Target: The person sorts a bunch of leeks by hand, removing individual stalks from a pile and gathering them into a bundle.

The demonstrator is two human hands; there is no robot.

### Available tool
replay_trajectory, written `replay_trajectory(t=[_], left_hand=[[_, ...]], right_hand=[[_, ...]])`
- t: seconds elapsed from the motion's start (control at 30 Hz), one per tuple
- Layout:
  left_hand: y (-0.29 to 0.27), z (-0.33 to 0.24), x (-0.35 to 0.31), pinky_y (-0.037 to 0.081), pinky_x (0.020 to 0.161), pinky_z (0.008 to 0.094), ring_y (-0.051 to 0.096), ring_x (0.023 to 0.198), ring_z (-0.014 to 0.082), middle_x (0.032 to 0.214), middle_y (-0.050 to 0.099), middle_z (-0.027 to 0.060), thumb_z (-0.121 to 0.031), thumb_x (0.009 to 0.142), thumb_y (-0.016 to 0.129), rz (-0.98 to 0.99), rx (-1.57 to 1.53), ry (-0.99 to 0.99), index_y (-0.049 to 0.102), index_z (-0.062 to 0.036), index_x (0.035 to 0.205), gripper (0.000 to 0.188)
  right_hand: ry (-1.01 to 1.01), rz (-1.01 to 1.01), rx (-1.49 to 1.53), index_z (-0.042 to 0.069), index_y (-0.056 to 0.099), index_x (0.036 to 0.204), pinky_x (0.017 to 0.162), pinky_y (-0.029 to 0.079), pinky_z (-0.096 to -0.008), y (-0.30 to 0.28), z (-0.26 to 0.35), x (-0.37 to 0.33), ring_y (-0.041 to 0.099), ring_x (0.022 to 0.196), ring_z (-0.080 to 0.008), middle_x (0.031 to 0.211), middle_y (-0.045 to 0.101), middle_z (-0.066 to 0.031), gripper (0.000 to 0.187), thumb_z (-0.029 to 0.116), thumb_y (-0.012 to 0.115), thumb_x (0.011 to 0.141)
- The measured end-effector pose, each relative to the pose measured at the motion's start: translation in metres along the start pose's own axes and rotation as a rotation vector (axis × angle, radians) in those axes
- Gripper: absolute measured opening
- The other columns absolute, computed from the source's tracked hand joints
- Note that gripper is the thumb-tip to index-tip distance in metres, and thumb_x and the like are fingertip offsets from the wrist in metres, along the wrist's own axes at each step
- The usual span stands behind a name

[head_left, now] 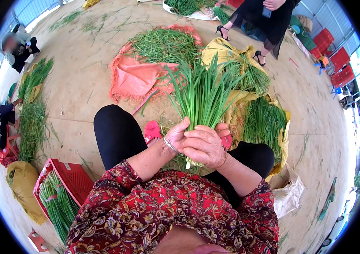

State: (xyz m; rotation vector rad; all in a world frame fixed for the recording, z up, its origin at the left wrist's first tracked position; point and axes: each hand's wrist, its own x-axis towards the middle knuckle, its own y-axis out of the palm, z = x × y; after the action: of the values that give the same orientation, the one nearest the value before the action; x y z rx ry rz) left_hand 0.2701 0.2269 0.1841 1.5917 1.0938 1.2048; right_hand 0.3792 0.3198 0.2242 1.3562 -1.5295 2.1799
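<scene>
Left hand [177, 136] and right hand [205, 144] are closed together around the lower part of a bunch [199, 95] of greens, which is held in front of the body, between the knees, its tips pointed away. Its long, flat blades are coloured bright green; they are pressed tight at the grip and spread beyond it into a loose fan with uneven, pointed tips. Pale, whitish stem ends [191, 162] are left exposed below the fingers. A bracelet [170, 145] is worn on the left wrist.

Dark trousers [118, 137] are worn on the legs, and pink sandals [152, 130] on the feet. At the left, a red crate [78, 180] is packed with bundled greens [59, 205], and a tan sack [25, 186] is set beside it. At the right, a crumpled white sack [289, 195] is seen, and more blades [264, 125] are laid on yellow sacking [235, 116]. Farther out, loose grass [163, 44] is heaped on a pink cloth [131, 76], near a yellow bag [216, 48]. Beyond, a standing person [258, 17] is seen, dressed in black.
</scene>
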Motion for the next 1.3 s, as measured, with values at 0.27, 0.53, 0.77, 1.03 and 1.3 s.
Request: replay_trajectory(t=[0.27, 0.53, 0.77, 1.03, 1.3], left_hand=[[-0.066, -0.015, -0.023, 0.045, 0.100, 0.0410, 0.058, 0.110, 0.0296, 0.099, 0.066, 0.0116, -0.019, 0.081, 0.067, -0.304, 0.205, -0.097, 0.057, -0.0014, 0.119, 0.043], [-0.085, -0.027, -0.032, 0.054, 0.086, 0.0367, 0.066, 0.090, 0.0235, 0.103, 0.068, 0.0120, 0.000, 0.073, 0.071, -0.501, 0.477, 0.021, 0.059, -0.0006, 0.118, 0.046], [-0.076, -0.017, -0.019, 0.052, 0.070, 0.0321, 0.063, 0.073, 0.0190, 0.088, 0.066, 0.0086, -0.001, 0.070, 0.075, -0.422, 0.734, -0.153, 0.062, -0.0019, 0.105, 0.037], [-0.085, -0.002, -0.018, 0.054, 0.075, 0.0303, 0.065, 0.078, 0.0160, 0.091, 0.068, 0.0071, -0.004, 0.076, 0.076, -0.336, 0.829, -0.327, 0.064, -0.0033, 0.103, 0.030], [-0.095, 0.003, -0.021, 0.054, 0.074, 0.0301, 0.065, 0.079, 0.0158, 0.094, 0.067, 0.0078, 0.001, 0.076, 0.074, -0.300, 0.860, -0.391, 0.062, -0.0040, 0.108, 0.035]], right_hand=[[-0.116, 0.417, -0.039, 0.011, 0.054, 0.115, 0.108, 0.034, -0.0432, 0.025, 0.007, -0.025, 0.051, 0.117, -0.0252, 0.110, 0.056, -0.0099, 0.049, 0.032, 0.068, 0.073], [0.193, 0.040, 0.089, 0.007, 0.065, 0.090, 0.077, 0.053, -0.0363, -0.004, -0.011, 0.001, 0.063, 0.090, -0.0260, 0.090, 0.063, -0.0062, 0.024, 0.015, 0.079, 0.072], [0.990, -0.364, 0.590, 0.000, 0.063, 0.103, 0.054, 0.051, -0.0219, -0.029, -0.056, 0.014, 0.063, 0.063, -0.0099, 0.081, 0.063, -0.0053, 0.012, 0.003, 0.060, 0.092], [1.205, -0.098, 0.294, 0.002, 0.044, 0.132, 0.041, 0.046, -0.0265, -0.053, -0.090, 0.022, 0.057, 0.045, -0.0114, 0.062, 0.060, -0.0058, 0.051, 0.008, 0.065, 0.086], [1.357, 0.208, 0.082, 0.003, 0.063, 0.099, 0.063, 0.051, -0.0355, -0.076, -0.087, 0.008, 0.066, 0.061, -0.0246, 0.064, 0.065, -0.0107, 0.038, 0.025, 0.077, 0.071]])
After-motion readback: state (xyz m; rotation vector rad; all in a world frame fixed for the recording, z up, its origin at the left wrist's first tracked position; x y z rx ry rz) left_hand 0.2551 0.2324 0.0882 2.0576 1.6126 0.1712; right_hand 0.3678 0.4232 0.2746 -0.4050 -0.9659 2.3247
